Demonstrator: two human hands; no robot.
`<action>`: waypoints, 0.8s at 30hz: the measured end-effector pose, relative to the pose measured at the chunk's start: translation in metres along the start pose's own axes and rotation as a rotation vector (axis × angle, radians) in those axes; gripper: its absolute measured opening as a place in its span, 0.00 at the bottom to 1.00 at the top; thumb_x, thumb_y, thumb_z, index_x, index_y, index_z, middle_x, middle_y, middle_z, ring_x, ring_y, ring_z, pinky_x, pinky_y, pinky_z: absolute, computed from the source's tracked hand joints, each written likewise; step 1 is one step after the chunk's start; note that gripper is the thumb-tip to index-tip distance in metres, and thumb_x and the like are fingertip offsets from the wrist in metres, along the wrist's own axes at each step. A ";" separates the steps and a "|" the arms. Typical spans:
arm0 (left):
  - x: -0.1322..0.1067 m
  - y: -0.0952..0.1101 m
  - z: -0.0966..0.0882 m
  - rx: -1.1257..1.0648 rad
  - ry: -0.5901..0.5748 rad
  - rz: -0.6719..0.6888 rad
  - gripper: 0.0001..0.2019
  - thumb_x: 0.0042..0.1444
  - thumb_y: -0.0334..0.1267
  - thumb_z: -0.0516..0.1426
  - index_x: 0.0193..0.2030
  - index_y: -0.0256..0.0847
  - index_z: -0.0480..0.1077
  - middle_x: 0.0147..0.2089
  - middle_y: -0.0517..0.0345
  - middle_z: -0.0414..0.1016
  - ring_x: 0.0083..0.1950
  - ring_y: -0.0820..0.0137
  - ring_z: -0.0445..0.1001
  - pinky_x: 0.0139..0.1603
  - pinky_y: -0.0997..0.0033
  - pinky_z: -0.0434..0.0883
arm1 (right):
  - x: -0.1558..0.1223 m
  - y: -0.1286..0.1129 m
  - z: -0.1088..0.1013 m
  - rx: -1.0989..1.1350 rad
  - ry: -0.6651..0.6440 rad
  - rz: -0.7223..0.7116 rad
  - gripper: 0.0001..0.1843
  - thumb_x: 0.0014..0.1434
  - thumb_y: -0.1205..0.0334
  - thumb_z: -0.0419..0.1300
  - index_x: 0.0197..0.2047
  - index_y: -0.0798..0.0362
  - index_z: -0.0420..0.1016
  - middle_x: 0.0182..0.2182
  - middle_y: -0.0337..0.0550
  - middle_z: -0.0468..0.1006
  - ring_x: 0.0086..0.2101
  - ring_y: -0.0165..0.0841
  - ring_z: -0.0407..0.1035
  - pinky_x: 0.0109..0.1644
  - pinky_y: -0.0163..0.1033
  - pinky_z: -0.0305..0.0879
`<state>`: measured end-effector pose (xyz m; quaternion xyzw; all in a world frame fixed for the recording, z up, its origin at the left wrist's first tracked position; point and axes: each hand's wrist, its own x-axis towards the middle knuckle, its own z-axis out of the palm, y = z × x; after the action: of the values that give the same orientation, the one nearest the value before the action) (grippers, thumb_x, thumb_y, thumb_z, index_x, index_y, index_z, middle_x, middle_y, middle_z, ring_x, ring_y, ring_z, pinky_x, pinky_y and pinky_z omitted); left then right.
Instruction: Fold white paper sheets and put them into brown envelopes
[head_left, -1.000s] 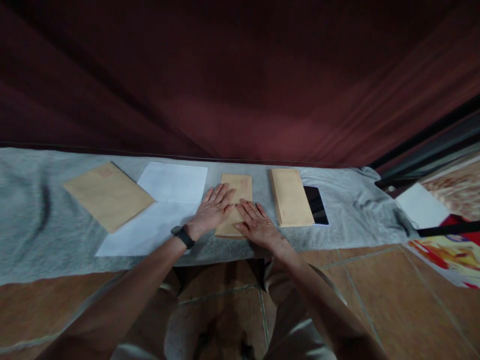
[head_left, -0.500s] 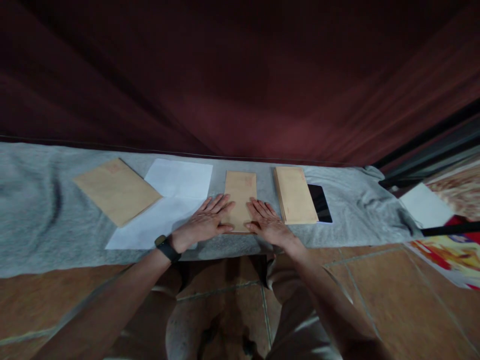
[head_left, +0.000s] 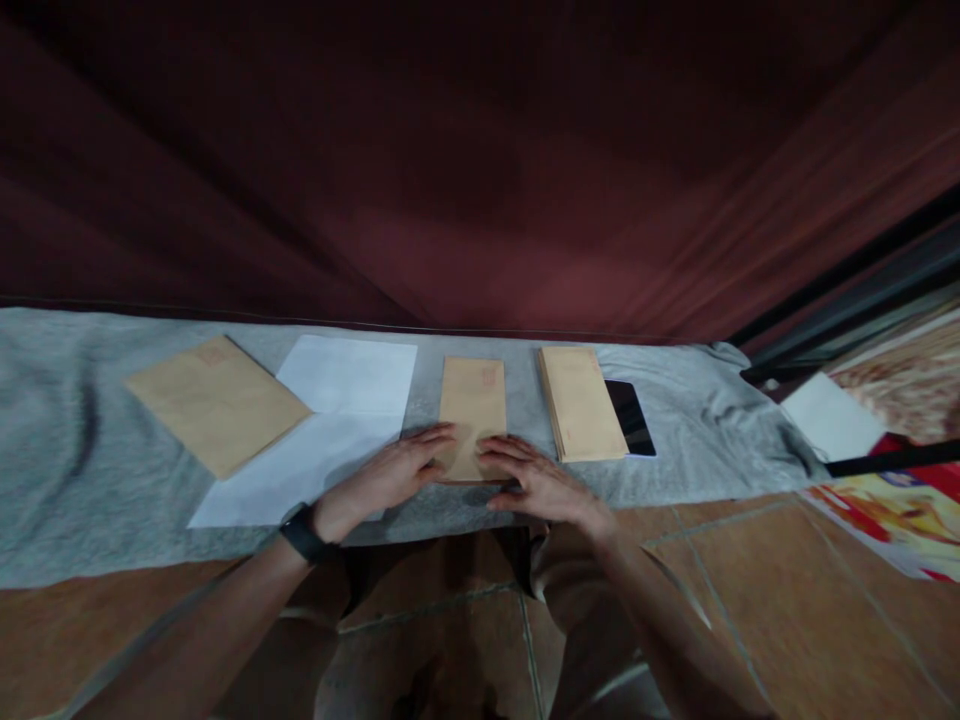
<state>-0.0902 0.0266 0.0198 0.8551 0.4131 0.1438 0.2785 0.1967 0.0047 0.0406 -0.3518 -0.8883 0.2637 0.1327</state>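
Observation:
A brown paper envelope lies upright on the grey cloth in front of me, red print near its top right. My left hand, with a dark watch on the wrist, rests at its lower left edge, fingers outstretched. At the lower right edge is my right hand, its fingertips over the envelope and its thumb apart, by the bottom edge. Both hands are open. Farther right sits a stack of brown envelopes. To the left, more brown paper envelopes lie slanted across creased white paper.
A dark-screened phone or tablet is partly under the right stack. Grey cloth covers the narrow surface, with a dark red curtain behind it. Colourful printed packaging and a white box-like item are at far right.
Both hands have slid toward me along the envelope's sides. The right thumb has moved off the envelope to below its bottom edge. The whole view has shifted slightly.

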 end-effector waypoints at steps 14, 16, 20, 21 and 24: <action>0.001 0.004 -0.007 -0.061 -0.013 -0.018 0.11 0.61 0.43 0.61 0.49 0.44 0.73 0.69 0.49 0.67 0.67 0.60 0.70 0.67 0.56 0.68 | 0.006 -0.003 0.005 0.028 0.099 0.079 0.06 0.66 0.67 0.61 0.47 0.50 0.75 0.59 0.47 0.75 0.60 0.37 0.67 0.65 0.48 0.63; 0.001 -0.001 -0.001 -0.056 0.005 -0.021 0.09 0.61 0.40 0.60 0.48 0.44 0.73 0.69 0.49 0.69 0.67 0.60 0.70 0.67 0.56 0.68 | 0.006 -0.002 0.007 0.009 0.109 0.085 0.05 0.66 0.66 0.62 0.46 0.50 0.75 0.58 0.48 0.75 0.59 0.38 0.67 0.64 0.49 0.63; 0.001 -0.007 0.008 -0.038 0.049 -0.008 0.08 0.61 0.37 0.59 0.46 0.44 0.72 0.68 0.50 0.69 0.67 0.61 0.70 0.66 0.56 0.69 | 0.006 0.003 0.009 -0.028 0.111 0.089 0.08 0.66 0.66 0.61 0.49 0.50 0.75 0.59 0.47 0.75 0.60 0.38 0.67 0.65 0.49 0.62; 0.002 -0.007 0.010 -0.031 0.060 -0.012 0.07 0.61 0.37 0.59 0.46 0.44 0.72 0.68 0.50 0.69 0.67 0.61 0.69 0.67 0.55 0.68 | 0.007 0.003 0.010 -0.043 0.111 0.091 0.10 0.67 0.66 0.60 0.51 0.49 0.75 0.59 0.47 0.75 0.60 0.38 0.67 0.65 0.50 0.62; 0.002 -0.004 0.012 -0.025 0.072 -0.022 0.06 0.60 0.35 0.59 0.44 0.44 0.72 0.68 0.50 0.69 0.69 0.61 0.67 0.68 0.53 0.66 | 0.009 -0.003 0.016 -0.113 0.131 0.077 0.17 0.68 0.66 0.56 0.59 0.49 0.73 0.59 0.47 0.75 0.61 0.38 0.66 0.70 0.52 0.57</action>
<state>-0.0860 0.0265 0.0078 0.8412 0.4303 0.1765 0.2757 0.1818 0.0032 0.0290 -0.4092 -0.8770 0.1944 0.1602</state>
